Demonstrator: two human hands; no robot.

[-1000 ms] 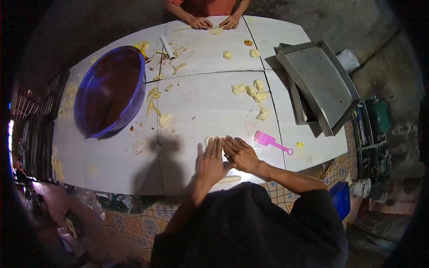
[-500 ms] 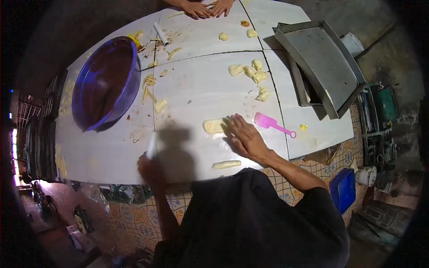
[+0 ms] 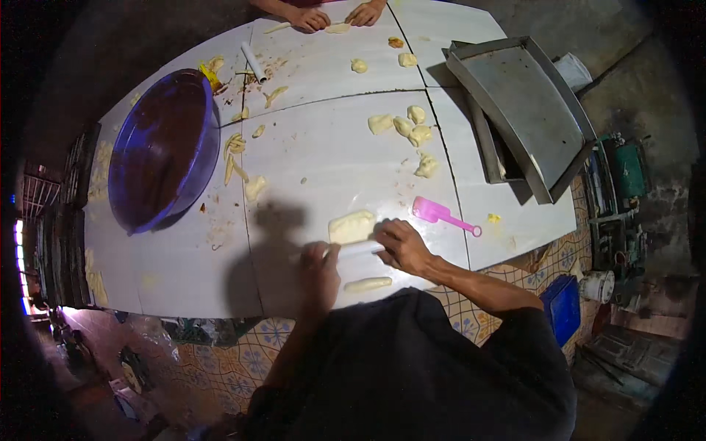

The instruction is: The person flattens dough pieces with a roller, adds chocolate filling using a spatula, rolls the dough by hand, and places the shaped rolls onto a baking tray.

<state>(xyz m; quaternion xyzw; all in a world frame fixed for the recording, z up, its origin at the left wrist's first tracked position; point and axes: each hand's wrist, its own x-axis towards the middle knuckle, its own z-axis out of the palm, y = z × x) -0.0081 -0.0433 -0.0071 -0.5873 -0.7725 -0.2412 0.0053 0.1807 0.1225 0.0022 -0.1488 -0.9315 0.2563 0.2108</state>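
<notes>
A white rolling pin (image 3: pixel 357 248) lies across the near side of the table, between my two hands. My left hand (image 3: pixel 321 273) is closed around its left end, and my right hand (image 3: pixel 404 248) is curled over its right end. Just beyond the pin is a flattened, oblong piece of pale dough (image 3: pixel 351 226), its near edge at the pin. Closer to my body rests a rolled strip of dough (image 3: pixel 368 284). To the right of my right hand lies a pink plastic scoop (image 3: pixel 432 211).
A big purple basin (image 3: pixel 213 151) with brown contents stands at the left. Dough lumps (image 3: pixel 419 135) sit mid-table; metal trays (image 3: pixel 540 110) are stacked at the right. Across the table, another person's hands (image 3: pixel 334 18) work dough near a second white tube (image 3: pixel 254 62).
My left hand has brought the rolling pin rightward to the dough. My right hand, flat beside the dough before, now grips the pin's other end. The other person's hands have moved apart.
</notes>
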